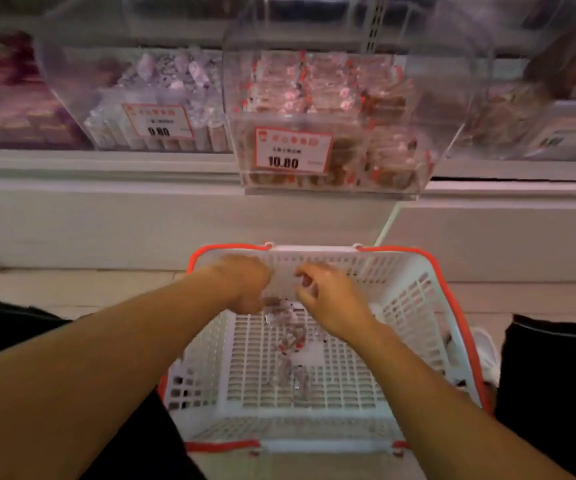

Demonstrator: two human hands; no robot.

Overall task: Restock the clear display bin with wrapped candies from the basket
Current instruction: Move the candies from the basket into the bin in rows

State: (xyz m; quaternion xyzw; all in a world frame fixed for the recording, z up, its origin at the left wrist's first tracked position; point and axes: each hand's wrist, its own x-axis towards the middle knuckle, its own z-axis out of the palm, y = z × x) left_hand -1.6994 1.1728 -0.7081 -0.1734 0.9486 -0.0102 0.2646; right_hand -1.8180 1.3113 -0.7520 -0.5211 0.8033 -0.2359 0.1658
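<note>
We reach both bare forearms forward and down into the basket [418, 306], which sits on the pale floor [72, 289] between our dark-clad knees. Our left hand [245, 285] is turned knuckles-up, fingers curled under at the far end of the basket; it is closed around the top of a string of candies [288, 341], though the fingertips themselves are hidden beneath the hand. Our right hand [331, 299] hovers just beside it, wrist bent, fingers loosely spread and slightly hooked, thumb toward the left hand; whether it touches the wrappers we cannot tell.

The basket is white plastic, a lattice of small slots on floor and walls, with a red rim and red handles folded down. The candies are wrapped in crinkled clear film with red marks, trailing in a line from the left hand down across the basket's floor toward us.

Above, the bin [335, 133] is clear, glossy acrylic with a curved lid and flat front, jutting from a white shelf [106, 168]. It is packed with like wrapped brownish candies and bears a red-bordered tag [291, 150] reading 10.80. A second bin [141, 98] to its left holds purplish-white sweets
</note>
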